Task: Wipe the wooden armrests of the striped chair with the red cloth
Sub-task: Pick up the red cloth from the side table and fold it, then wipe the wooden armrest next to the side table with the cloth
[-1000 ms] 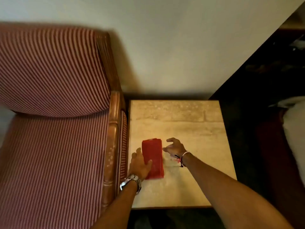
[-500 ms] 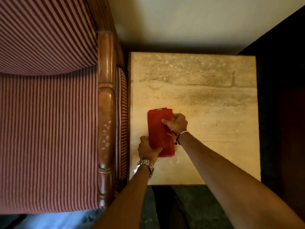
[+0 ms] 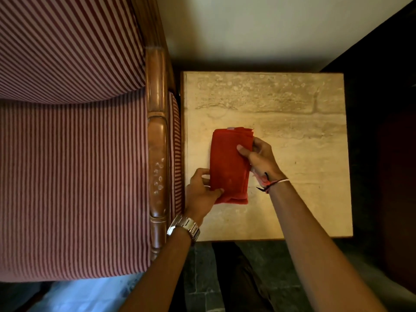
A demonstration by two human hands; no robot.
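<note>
A folded red cloth (image 3: 227, 165) lies over the left half of a pale stone side table (image 3: 304, 131). My left hand (image 3: 201, 195) pinches the cloth's near left corner. Along the cloth's right edge, my right hand (image 3: 258, 157) grips it with the thumb on top. The striped chair (image 3: 72, 154) fills the left of the view. Its wooden armrest (image 3: 157, 154) runs front to back right beside the table, with pale spots on its surface. Only this one armrest is in view.
A light wall (image 3: 258, 30) stands behind the table and chair. Dark floor tiles (image 3: 258, 266) lie in front of the table. A dark area borders the table on the right.
Both hands have gone from resting beside the cloth to gripping it at its edges. The view has tilted further down over the table.
</note>
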